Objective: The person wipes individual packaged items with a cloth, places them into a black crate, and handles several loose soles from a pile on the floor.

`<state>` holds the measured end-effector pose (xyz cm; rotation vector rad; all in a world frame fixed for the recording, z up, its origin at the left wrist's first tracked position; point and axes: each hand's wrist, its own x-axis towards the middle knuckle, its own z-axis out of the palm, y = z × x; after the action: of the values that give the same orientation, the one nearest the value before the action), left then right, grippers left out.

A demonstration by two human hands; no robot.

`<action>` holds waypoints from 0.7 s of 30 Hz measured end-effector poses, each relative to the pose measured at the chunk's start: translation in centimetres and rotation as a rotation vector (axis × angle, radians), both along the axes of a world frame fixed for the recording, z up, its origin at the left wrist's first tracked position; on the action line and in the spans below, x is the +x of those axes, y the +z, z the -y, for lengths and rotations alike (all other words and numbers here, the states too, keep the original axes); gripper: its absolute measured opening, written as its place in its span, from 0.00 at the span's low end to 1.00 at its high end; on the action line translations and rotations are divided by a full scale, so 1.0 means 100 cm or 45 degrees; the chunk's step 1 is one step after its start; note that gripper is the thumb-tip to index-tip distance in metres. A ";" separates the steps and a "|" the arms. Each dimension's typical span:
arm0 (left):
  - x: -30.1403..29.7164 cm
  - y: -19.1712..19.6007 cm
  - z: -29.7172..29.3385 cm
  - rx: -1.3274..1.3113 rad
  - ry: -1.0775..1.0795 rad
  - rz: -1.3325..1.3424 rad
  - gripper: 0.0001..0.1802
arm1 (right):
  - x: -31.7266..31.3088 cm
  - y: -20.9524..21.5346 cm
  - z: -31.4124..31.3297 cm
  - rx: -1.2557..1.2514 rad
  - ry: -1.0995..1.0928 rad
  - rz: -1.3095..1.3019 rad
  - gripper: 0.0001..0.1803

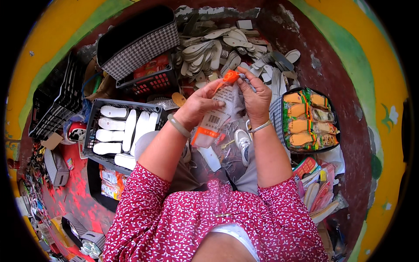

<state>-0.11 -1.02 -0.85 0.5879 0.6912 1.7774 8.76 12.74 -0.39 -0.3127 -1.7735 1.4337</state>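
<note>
My left hand and my right hand both grip a clear plastic packet with orange edges and an orange top, held up in front of me. My left fingers pinch its side near the middle. My right fingers hold its top end together with a grey insole that sticks out there. A pale bangle is on my left wrist and a thin bracelet on my right.
A heap of loose grey and white insoles lies ahead on the floor. A dark crate at left holds white insoles. A checked bin at right holds packed orange insoles. More checked bins and packets lie around.
</note>
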 end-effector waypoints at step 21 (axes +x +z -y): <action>-0.006 -0.005 -0.008 0.086 0.469 -0.023 0.24 | -0.002 0.001 -0.006 -1.403 0.733 -0.183 0.22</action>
<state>-0.69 -0.25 -1.34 0.5476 0.7925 2.1454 8.56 13.37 -0.33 -0.2365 -0.8084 2.6902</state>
